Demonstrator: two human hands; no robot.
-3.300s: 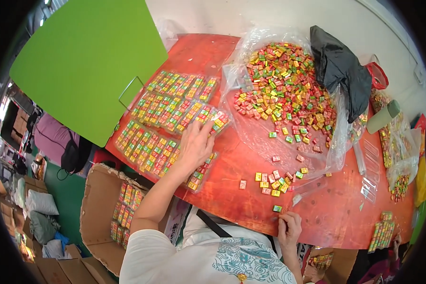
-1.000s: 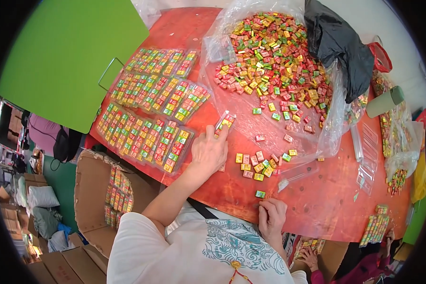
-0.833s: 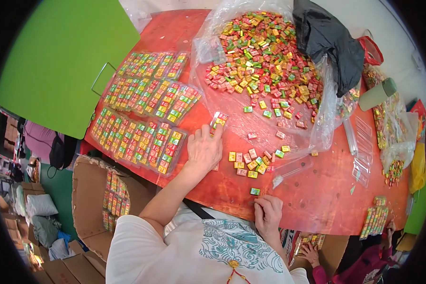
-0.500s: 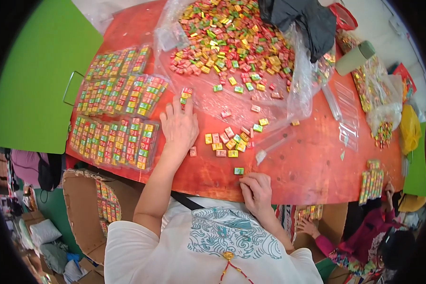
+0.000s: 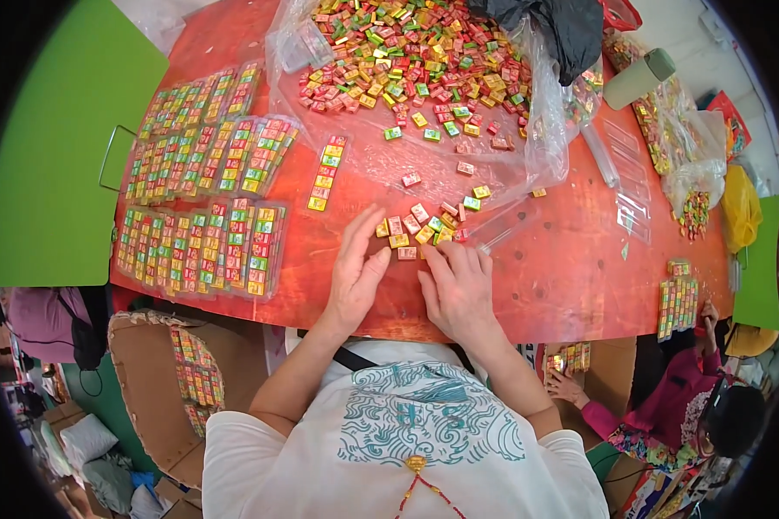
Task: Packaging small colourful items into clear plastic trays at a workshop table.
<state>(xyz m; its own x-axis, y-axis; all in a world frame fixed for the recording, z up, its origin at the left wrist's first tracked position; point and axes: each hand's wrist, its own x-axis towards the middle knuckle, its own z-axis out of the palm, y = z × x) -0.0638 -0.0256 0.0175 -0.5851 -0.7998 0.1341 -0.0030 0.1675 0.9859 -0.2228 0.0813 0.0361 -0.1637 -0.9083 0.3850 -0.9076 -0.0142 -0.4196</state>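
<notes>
My left hand (image 5: 357,275) is open, fingers stretched and thumb apart, at the left side of a small cluster of box-shaped packets (image 5: 424,233) in pink, yellow and green foil. My right hand (image 5: 460,285) lies at the cluster's near right side, palm down, fingers bent and thumb apart; its fingertips touch the nearest packets. No packet shows gripped in either hand. Beyond my left hand lies a narrow clear tray (image 5: 327,173) with one row of packets. Farther left, several filled clear trays (image 5: 201,246) overlap in rows.
A big heap of loose packets (image 5: 415,65) lies on clear plastic at the far side of the red table (image 5: 571,285). Vacant clear trays (image 5: 629,186) and a green bottle (image 5: 640,80) are at the right. A co-worker's hand (image 5: 567,389) reaches into a carton, lower right.
My left hand has left the tray at the far left and come back beside the cluster. My right hand has moved forward onto the cluster's near side. The lone green packet no longer shows.
</notes>
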